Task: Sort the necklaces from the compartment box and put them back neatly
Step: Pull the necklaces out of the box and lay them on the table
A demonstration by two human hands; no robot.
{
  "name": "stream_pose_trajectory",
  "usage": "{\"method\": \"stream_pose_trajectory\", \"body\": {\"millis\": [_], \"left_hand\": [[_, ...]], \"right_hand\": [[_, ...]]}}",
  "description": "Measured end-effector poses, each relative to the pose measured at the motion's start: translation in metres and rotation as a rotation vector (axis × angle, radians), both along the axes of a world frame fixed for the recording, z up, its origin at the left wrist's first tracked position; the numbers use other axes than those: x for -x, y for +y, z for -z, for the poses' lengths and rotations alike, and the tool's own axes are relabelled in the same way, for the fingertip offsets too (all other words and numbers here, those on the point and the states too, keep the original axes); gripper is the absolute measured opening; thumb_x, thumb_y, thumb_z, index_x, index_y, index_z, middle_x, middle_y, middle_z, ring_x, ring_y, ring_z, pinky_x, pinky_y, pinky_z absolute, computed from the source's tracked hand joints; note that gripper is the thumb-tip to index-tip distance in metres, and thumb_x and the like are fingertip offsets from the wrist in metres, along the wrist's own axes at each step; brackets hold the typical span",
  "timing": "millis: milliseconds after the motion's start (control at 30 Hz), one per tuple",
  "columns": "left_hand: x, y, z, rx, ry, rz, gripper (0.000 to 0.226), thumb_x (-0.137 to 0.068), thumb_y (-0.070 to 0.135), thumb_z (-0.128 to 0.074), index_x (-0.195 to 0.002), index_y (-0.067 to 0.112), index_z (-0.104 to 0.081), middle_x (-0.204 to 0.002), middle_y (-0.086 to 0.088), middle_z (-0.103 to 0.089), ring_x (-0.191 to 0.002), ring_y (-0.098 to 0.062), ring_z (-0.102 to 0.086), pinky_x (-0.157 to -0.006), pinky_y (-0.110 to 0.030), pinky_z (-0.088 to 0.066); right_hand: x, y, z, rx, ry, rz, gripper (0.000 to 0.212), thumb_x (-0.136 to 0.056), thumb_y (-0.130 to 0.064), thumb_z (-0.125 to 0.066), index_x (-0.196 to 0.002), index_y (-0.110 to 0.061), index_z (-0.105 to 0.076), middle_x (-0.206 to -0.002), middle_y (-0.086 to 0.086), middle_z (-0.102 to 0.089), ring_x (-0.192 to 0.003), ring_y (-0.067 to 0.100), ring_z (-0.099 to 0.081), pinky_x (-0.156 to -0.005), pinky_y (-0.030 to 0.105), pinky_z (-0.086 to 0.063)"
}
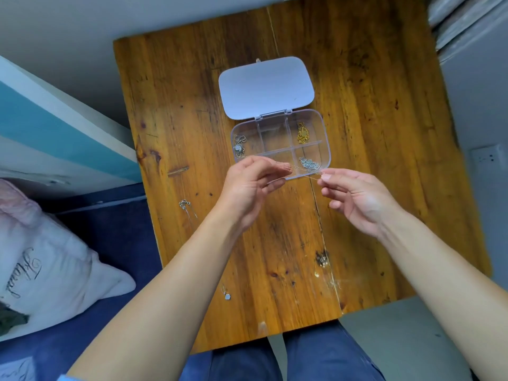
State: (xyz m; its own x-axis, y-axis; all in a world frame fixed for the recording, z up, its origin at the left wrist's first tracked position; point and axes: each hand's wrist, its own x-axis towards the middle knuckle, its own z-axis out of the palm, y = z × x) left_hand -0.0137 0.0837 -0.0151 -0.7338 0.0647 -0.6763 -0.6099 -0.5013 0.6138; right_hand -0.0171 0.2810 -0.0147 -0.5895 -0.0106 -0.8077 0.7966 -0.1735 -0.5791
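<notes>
A clear compartment box (pixel 325 138) lies open on the wooden table (pixel 371 133), its white lid (pixel 265 86) folded back. A gold necklace (pixel 302 133) fills the back right compartment, a silver one (pixel 309 162) the front right, another silver one (pixel 239 146) the left. My left hand (pixel 248 185) and my right hand (pixel 354 195) pinch the two ends of a thin rose-gold chain (pixel 298 168), stretched between them just above the box's front edge.
Loose on the table lie a silver necklace (pixel 187 206) at the left, a small pendant (pixel 226 295) near the front edge and a dark beaded piece (pixel 322 258) at the right. A pink pillow (pixel 46 259) rests on blue bedding at the left.
</notes>
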Motion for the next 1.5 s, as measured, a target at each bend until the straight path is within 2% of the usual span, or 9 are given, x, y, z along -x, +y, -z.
{"method": "stream_pose_trajectory", "body": {"millis": [167,300,433,567,733,833,967,1233,1500], "left_hand": [[-0.020,0.000,0.005,-0.131,-0.123,-0.148,0.015,-0.089,0.002,-0.054,-0.077,0.011,-0.054,-0.062,-0.005,-0.052,-0.059,-0.016,-0.056,-0.067,-0.033,-0.053],[-0.035,-0.015,0.011,-0.100,-0.228,-0.255,0.017,-0.086,-0.002,-0.058,-0.084,0.015,-0.057,-0.058,0.000,-0.051,-0.053,-0.012,-0.049,-0.061,-0.029,-0.046],[-0.053,-0.041,0.024,0.289,-0.248,-0.162,0.026,-0.080,-0.012,-0.059,-0.087,0.013,-0.061,-0.068,-0.004,-0.058,-0.055,-0.013,-0.049,-0.055,-0.026,-0.041],[-0.067,-0.061,0.035,0.590,-0.271,-0.120,0.016,-0.085,-0.002,-0.062,-0.093,0.011,-0.068,-0.083,-0.005,-0.065,-0.069,-0.016,-0.057,-0.058,-0.024,-0.049],[-0.068,-0.073,0.051,0.895,-0.161,0.053,0.014,-0.091,0.012,-0.061,-0.096,0.019,-0.072,-0.090,-0.004,-0.072,-0.076,-0.018,-0.068,-0.075,-0.036,-0.059],[-0.060,-0.078,0.052,1.032,-0.018,0.144,0.017,-0.088,0.012,-0.062,-0.098,0.019,-0.074,-0.088,-0.002,-0.073,-0.086,-0.023,-0.069,-0.085,-0.044,-0.056],[-0.043,-0.083,0.048,1.153,0.108,0.240,0.017,-0.087,0.010,-0.064,-0.102,0.012,-0.074,-0.098,-0.006,-0.074,-0.093,-0.018,-0.067,-0.093,-0.033,-0.052],[-0.034,-0.095,0.061,1.413,0.301,0.649,0.012,-0.086,0.010,-0.065,-0.093,0.010,-0.075,-0.095,-0.010,-0.065,-0.091,-0.028,-0.061,-0.077,-0.036,-0.050],[-0.031,-0.098,0.062,1.369,0.320,0.641,0.011,-0.086,0.018,-0.067,-0.096,0.014,-0.072,-0.098,-0.007,-0.068,-0.091,-0.025,-0.062,-0.077,-0.038,-0.054]], "right_hand": [[-0.014,-0.023,-0.005,-0.028,0.078,-0.087,0.020,-0.087,0.000,-0.062,-0.103,-0.012,-0.067,-0.074,0.006,-0.069,-0.059,0.011,-0.061,-0.043,0.019,-0.036],[-0.029,-0.028,0.008,-0.271,0.149,-0.222,0.024,-0.082,-0.001,-0.072,-0.103,-0.012,-0.071,-0.073,0.007,-0.067,-0.058,0.010,-0.060,-0.042,0.018,-0.039],[-0.051,-0.028,0.032,-0.417,0.148,-0.349,0.030,-0.081,-0.001,-0.073,-0.109,-0.012,-0.068,-0.067,0.006,-0.065,-0.056,0.007,-0.059,-0.049,0.017,-0.042],[-0.070,-0.024,0.054,-0.628,0.163,-0.463,0.016,-0.078,-0.015,-0.078,-0.090,-0.023,-0.071,-0.068,-0.001,-0.066,-0.068,0.016,-0.061,-0.072,0.036,-0.054],[-0.095,-0.030,0.051,-0.797,0.167,-0.651,0.014,-0.076,-0.030,-0.081,-0.069,-0.023,-0.070,-0.068,-0.009,-0.066,-0.068,0.010,-0.060,-0.061,0.027,-0.044],[-0.111,-0.038,0.046,-0.753,0.121,-0.674,0.015,-0.075,-0.030,-0.081,-0.068,-0.023,-0.070,-0.065,-0.007,-0.069,-0.068,0.012,-0.065,-0.064,0.030,-0.051],[-0.138,-0.060,0.043,-0.669,0.090,-0.732,0.015,-0.074,-0.031,-0.082,-0.068,-0.023,-0.070,-0.062,-0.006,-0.070,-0.065,0.010,-0.067,-0.068,0.031,-0.056],[-0.171,-0.105,0.046,-0.733,0.092,-0.867,0.017,-0.079,-0.043,-0.075,-0.072,-0.028,-0.072,-0.077,-0.012,-0.068,-0.082,0.013,-0.063,-0.072,0.029,-0.047],[-0.166,-0.100,0.045,-0.807,0.115,-0.944,0.028,-0.078,-0.053,-0.072,-0.074,-0.026,-0.066,-0.074,-0.011,-0.068,-0.079,0.015,-0.065,-0.074,0.033,-0.053]]}}
